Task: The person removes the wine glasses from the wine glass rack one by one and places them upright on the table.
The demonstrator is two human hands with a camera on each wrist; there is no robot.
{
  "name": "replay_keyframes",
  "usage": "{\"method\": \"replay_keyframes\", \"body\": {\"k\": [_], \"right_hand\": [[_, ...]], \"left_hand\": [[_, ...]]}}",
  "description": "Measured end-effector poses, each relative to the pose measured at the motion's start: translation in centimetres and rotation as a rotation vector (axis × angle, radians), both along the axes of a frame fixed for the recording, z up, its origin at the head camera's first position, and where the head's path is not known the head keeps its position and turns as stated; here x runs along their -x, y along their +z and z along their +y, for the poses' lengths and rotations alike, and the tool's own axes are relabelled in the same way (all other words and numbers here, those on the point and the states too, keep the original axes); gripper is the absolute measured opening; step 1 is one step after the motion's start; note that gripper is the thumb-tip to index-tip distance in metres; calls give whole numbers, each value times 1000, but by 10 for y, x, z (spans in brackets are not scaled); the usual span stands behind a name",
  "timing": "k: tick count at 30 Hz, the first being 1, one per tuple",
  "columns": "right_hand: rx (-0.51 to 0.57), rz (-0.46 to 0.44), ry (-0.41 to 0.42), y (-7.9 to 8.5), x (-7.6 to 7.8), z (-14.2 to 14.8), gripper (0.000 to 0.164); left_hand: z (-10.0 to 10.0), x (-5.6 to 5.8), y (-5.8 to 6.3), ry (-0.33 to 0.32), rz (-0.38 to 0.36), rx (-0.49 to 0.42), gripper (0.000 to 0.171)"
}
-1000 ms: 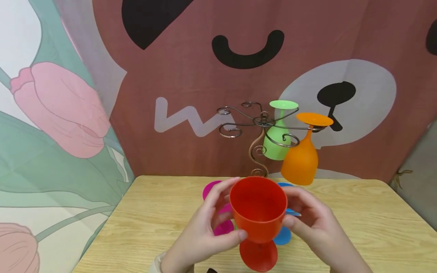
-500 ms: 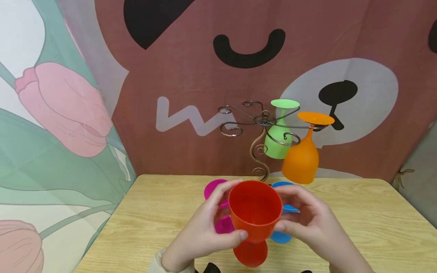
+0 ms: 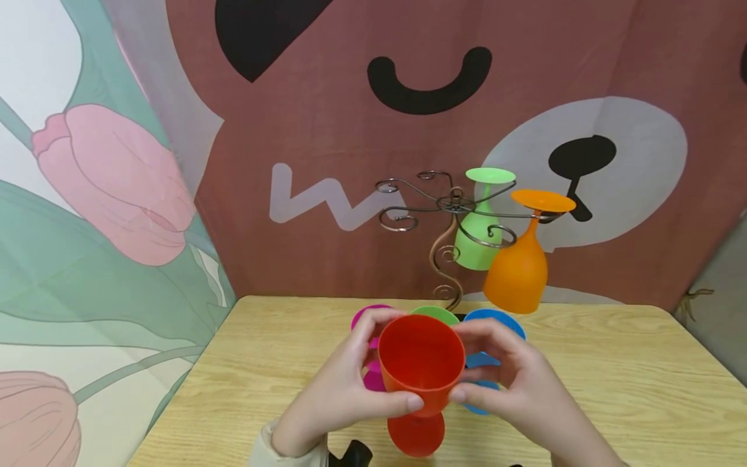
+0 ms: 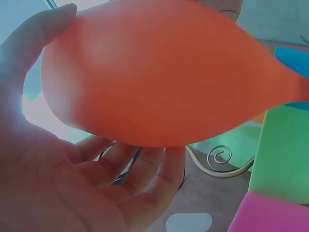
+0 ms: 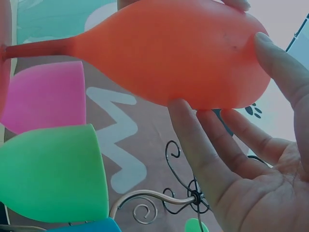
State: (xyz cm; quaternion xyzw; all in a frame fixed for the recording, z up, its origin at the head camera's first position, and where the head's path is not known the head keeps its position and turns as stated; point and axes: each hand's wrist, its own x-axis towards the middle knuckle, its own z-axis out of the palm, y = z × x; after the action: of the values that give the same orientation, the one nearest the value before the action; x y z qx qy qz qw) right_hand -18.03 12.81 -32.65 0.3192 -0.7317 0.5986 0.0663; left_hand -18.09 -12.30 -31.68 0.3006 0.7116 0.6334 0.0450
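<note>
Both hands hold a red plastic goblet (image 3: 421, 357) upright over the near side of the table, its round foot showing below the bowl. My left hand (image 3: 356, 389) grips the bowl's left side, thumb on the near face and fingers behind. On the opposite side, my right hand (image 3: 519, 383) has its thumb and fingertips against the bowl. In the left wrist view, the red bowl (image 4: 159, 72) spans the space between thumb and fingers. The right wrist view shows the narrow stem (image 5: 43, 48) untouched by that hand's fingers.
Behind the hands stand a magenta goblet (image 3: 373, 379), a green goblet (image 3: 434, 314) and a blue goblet (image 3: 496, 321), partly covered. A curled metal rack (image 3: 455, 206) carries a light green goblet (image 3: 481, 237) and an orange goblet (image 3: 516, 279), hanging upside down. A printed curtain (image 3: 327, 130) hangs behind the table (image 3: 613, 376).
The red goblet has shifted left and slightly lower in the head view, both hands moving with it. More of the blue goblet and the green goblet's rim now show behind it.
</note>
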Motion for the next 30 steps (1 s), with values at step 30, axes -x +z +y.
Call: {"method": "replay_keyframes", "body": {"k": [30], "right_hand": [[-9, -238, 59, -10, 0, -17, 54]], "left_hand": [[-19, 2, 0, 88, 183, 198, 66]]}}
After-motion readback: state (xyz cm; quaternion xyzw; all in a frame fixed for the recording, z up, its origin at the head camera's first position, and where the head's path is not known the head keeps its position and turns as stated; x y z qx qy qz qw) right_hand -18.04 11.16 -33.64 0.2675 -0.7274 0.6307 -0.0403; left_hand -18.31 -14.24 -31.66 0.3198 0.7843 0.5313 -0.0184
